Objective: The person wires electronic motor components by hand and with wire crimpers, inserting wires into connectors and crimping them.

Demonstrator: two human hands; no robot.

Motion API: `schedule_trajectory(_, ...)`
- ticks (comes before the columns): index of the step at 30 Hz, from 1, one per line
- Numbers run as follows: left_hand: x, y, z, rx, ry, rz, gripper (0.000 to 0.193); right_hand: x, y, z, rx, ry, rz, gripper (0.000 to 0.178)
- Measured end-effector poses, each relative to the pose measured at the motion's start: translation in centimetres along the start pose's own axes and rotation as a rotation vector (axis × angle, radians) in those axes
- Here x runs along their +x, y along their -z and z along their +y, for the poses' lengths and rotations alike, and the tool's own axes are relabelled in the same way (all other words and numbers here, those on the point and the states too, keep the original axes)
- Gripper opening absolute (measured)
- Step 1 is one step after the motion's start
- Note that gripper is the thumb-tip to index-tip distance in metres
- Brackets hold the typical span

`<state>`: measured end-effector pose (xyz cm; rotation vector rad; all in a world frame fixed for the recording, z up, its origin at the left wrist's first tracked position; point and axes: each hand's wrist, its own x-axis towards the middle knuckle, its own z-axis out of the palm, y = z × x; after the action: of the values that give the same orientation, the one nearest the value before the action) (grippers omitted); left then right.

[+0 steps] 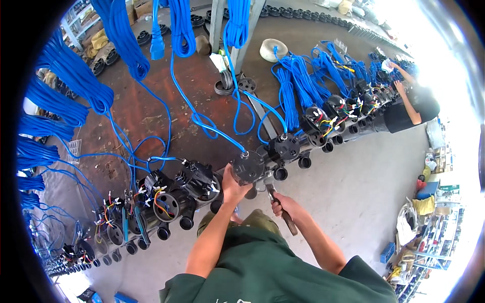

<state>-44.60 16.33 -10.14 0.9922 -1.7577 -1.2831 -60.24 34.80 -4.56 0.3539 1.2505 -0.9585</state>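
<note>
Cut-off white lettering (233, 301) marks a green shirt (262, 270); the right hand (286, 206) has its fingers clamped on a hammer (289, 222), while the left hand (234, 189), finger grip unclear, touches a round black cap (247, 166) amid black fittings (197, 181); beyond hang blue cable coils (182, 33)

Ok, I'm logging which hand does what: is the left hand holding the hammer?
No, the right hand grips the hammer by its handle.

The grey, concrete-like floor (348, 187), stained reddish brown on its left stretch, is carrying a long row of round black parts (286, 12) along its far side. Nearer, black ring-shaped discs (247, 84) are lying; a blue rectangular bin (387, 252) is resting at right.
</note>
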Motion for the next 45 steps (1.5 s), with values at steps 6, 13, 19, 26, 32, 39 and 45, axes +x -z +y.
schedule_trajectory(6, 0.6, 0.9, -0.2, -0.14, 0.154, -0.064, 0.079, -12.0, -6.8, -3.4, -0.207, 0.211, -0.126, 0.038)
schedule_trajectory(13, 0.2, 0.8, 0.5, -0.035, 0.107, -0.049, 0.076, 0.1, -0.2, 1.8, -0.041, -0.042, 0.008, 0.039)
schedule_trajectory(19, 0.5, 1.4, 0.3, 0.135, 0.108, -0.089, 0.072, -15.5, -9.3, -4.7, -0.148, 0.306, -0.272, 0.041)
schedule_trajectory(26, 0.2, 1.1, -0.7, 0.146, 0.063, -0.129, 0.09, -6.1, 0.0, 3.1, 0.093, 0.092, -0.01, 0.038)
schedule_trajectory(32, -3.5, -0.3, -0.2, 0.247, 0.053, 0.123, 0.08, -8.0, -0.1, 2.9, 0.12, 0.074, 0.036, 0.039)
schedule_trajectory(39, -7.0, -7.4, 6.8, 0.269, 0.074, -0.13, 0.083, -4.1, 6.9, -0.9, 0.07, 0.058, 0.111, 0.042)
schedule_trajectory(45, 1.2, -15.2, 7.3, -0.103, 0.142, 0.257, 0.117, -3.8, 10.2, -7.7, -0.027, 0.073, -0.069, 0.041)
